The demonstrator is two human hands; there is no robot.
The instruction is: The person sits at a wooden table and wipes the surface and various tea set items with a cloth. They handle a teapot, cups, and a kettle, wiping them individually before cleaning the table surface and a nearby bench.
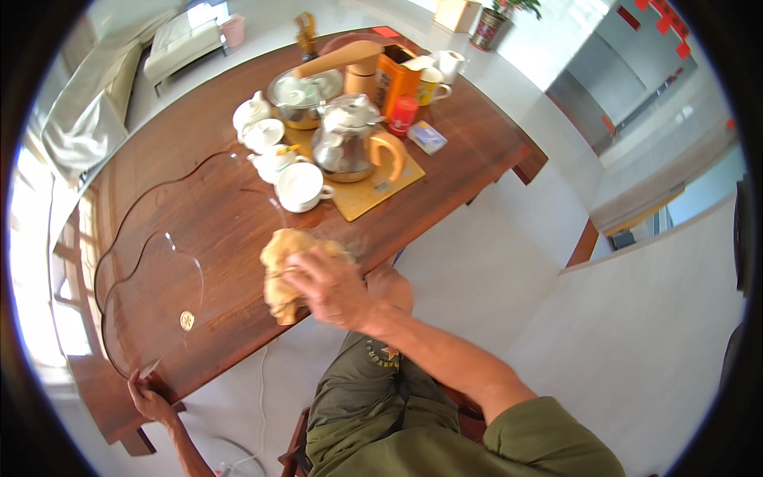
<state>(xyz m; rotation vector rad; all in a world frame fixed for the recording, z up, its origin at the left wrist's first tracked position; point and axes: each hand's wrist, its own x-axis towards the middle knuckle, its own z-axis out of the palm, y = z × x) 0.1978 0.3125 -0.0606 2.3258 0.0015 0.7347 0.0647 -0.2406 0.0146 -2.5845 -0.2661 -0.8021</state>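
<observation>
My right hand presses a crumpled yellow cloth on the near edge of the dark wooden table. My left hand rests at the table's near left edge, its fingers around the rim; whether it holds anything cannot be told. A white cup stands just beyond the cloth, beside white teapots and a lidded white bowl. Farther back, a glass kettle with a wooden handle stands on a yellow board. A round metal drain lies in the tabletop at left.
Behind the kettle are a glass pot, an orange box, a red canister, a yellow-and-white mug and a small blue-and-white box. A white cable hangs below the table's near edge.
</observation>
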